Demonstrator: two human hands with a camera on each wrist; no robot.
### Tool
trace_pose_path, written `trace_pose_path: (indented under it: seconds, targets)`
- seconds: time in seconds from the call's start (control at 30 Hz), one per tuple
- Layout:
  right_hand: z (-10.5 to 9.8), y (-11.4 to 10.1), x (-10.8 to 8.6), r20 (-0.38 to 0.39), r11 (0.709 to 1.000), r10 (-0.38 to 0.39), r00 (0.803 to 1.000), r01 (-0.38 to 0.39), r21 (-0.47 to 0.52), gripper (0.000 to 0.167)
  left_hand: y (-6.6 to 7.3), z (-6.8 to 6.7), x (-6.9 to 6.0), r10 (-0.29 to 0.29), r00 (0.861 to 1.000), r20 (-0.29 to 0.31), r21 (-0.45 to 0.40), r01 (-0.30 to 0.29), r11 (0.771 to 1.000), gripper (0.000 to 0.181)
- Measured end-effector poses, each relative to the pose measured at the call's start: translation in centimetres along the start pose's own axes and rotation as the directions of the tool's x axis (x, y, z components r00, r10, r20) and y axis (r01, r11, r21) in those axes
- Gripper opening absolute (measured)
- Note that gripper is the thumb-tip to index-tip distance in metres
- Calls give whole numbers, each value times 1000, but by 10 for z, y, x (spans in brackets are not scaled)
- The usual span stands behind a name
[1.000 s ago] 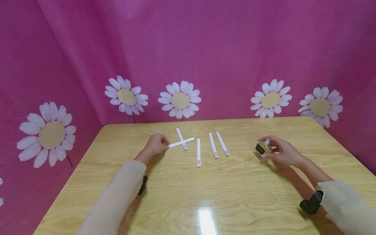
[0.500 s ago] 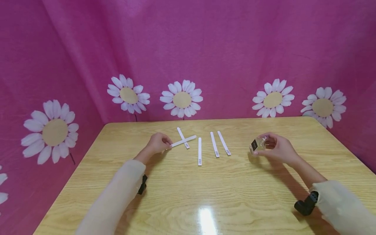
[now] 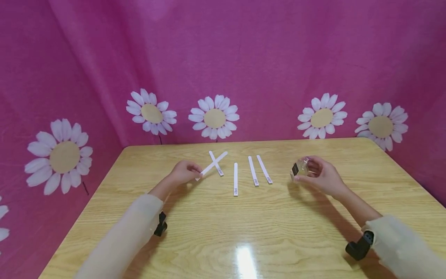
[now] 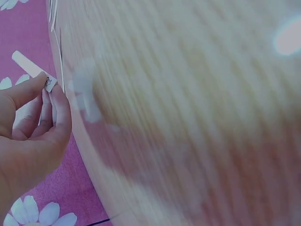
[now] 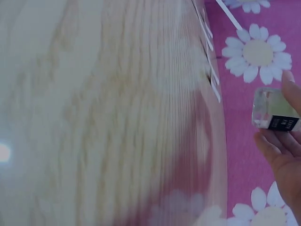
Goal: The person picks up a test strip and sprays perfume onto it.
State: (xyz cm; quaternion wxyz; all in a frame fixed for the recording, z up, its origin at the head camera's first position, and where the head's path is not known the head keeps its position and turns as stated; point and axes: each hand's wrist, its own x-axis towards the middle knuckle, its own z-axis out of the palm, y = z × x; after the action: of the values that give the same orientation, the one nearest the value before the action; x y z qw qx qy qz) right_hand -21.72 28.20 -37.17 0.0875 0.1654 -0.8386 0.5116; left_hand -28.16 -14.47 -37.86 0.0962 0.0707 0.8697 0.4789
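Observation:
My left hand point(image 3: 184, 172) pinches one end of a white perfume test strip point(image 3: 210, 167) between thumb and fingers. The strip slants up to the right, crossing in front of another white strip point(image 3: 220, 171) on the table. In the left wrist view, small dark print marks the pinched end of the held strip point(image 4: 29, 66). My right hand point(image 3: 325, 176) grips a small clear perfume bottle point(image 3: 301, 167) above the table at the right, tilted, its black label facing left. In the right wrist view the bottle point(image 5: 269, 106) sits between thumb and fingers.
Between the hands, three more white strips lie on the wooden table point(image 3: 265, 224): one in the middle point(image 3: 235, 178) and a near-parallel pair, a strip point(image 3: 253, 170) and its neighbour point(image 3: 264, 169). A pink curtain point(image 3: 265, 69) with daisies hangs behind the table.
My right hand has brought the bottle leftward and tipped it over further. The strip in my left hand has swung to a steeper slant, its held end now nearer me.

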Motion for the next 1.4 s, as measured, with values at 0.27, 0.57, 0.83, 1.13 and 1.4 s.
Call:
trace_pose_path:
  seconds: [0.27,0.57,0.83,1.13,1.4]
  targets:
    - [16,-12,-1,-8,993,-91,996,91,81,50,2,0,-11,-55,997,46,-83,59,995,21]
    - [29,-29,-6,-8,994,-99,995,99,43,46,5,0,-24,-40,995,92,-135,52,989,21]
    - [37,-34,-2,-19,973,-231,973,232,13,70,8,-5,-30,-23,994,109,-166,41,985,23]
    - [46,-40,5,-43,954,-272,961,264,-140,63,19,-8,-37,10,993,114,-139,6,990,23]
    - [52,-49,13,-44,927,-348,936,337,-167,62,30,-12,-38,24,992,125,-128,-8,992,23]
